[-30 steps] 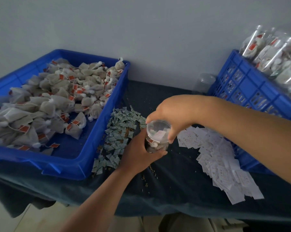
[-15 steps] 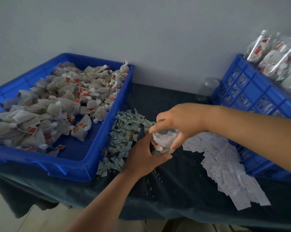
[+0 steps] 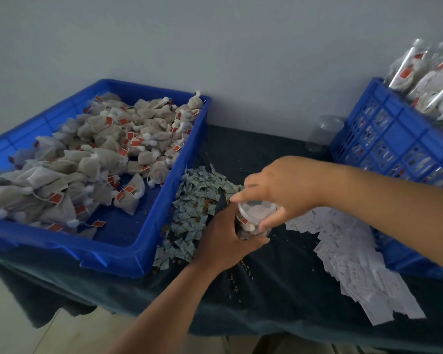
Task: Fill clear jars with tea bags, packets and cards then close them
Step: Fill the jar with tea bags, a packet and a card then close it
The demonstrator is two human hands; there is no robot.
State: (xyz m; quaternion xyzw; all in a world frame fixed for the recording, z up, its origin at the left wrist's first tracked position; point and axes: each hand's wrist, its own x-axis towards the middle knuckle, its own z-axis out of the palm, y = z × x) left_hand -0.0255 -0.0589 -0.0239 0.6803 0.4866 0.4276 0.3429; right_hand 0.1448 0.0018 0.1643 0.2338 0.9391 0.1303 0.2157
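hands meet on one clear jar (image 3: pixel 251 226) near the middle of the dark table (image 3: pixel 266 297), seen from the head view, the only one there is. the left hand (image 3: pixel 223 241) comes from the near side and wraps its fingers round the jar's lower body. the right hand (image 3: pixel 286 190) reaches in from the right and sits directly above, thumb and fingertips pinching the rim of what looks like a clear lid (image 3: pixel 257 208). the jar's long axis stands close to upright, mouth toward the camera, so any closing turn would run round that axis with the right hand on top and the left as the brace below. a card and tea-bag tags show through the plastic. the left palm hides the jar's base, and i cannot tell whether the lid is seated or only resting. tea bags (image 3: pixel 87 159) fill the blue tray (image 3: pixel 144 254) to the left, green packets (image 3: pixel 197 198) lie just left of the jar, and white cards (image 3: pixel 355 267) spread to its right. far right, a blue crate (image 3: pixel 399 139) carries filled jars (image 3: pixel 432 80), blurred and cut by the frame edge, and an empty jar (image 3: pixel 322 131) stands beside it, hard to make out.
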